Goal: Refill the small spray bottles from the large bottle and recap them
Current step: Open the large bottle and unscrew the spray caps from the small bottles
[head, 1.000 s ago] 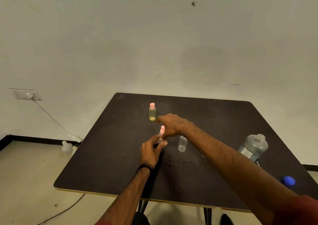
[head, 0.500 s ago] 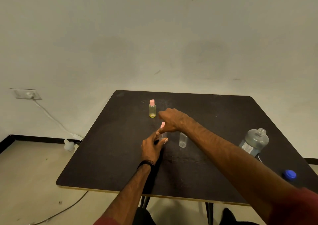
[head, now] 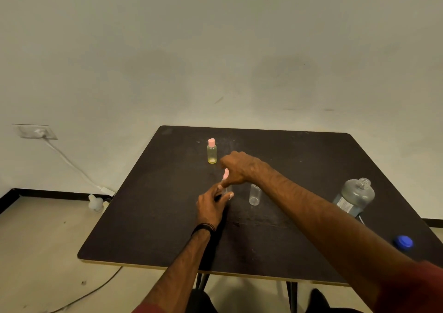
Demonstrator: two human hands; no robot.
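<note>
On the dark table [head: 299, 164], my left hand [head: 212, 205] grips a small clear spray bottle [head: 227, 189] standing upright. My right hand [head: 239, 167] pinches its pink cap [head: 225, 173] from above, so most of the bottle is hidden. A second small clear bottle [head: 254, 194] stands uncapped just to the right. A yellowish small bottle [head: 212, 151] with a pink cap stands further back. The large grey bottle [head: 354, 196] stands open at the right. Its blue cap [head: 404, 242] lies near the right front edge.
A white wall rises behind the table. On the floor at the left lie a white plastic object [head: 94, 202] and a cable running from a wall socket [head: 36, 131]. The table's front edge [head: 167, 266] is close to my body.
The hands stay on the small bottle and its pink cap. The view has shifted slightly, and the right hand has turned a little over the cap.
</note>
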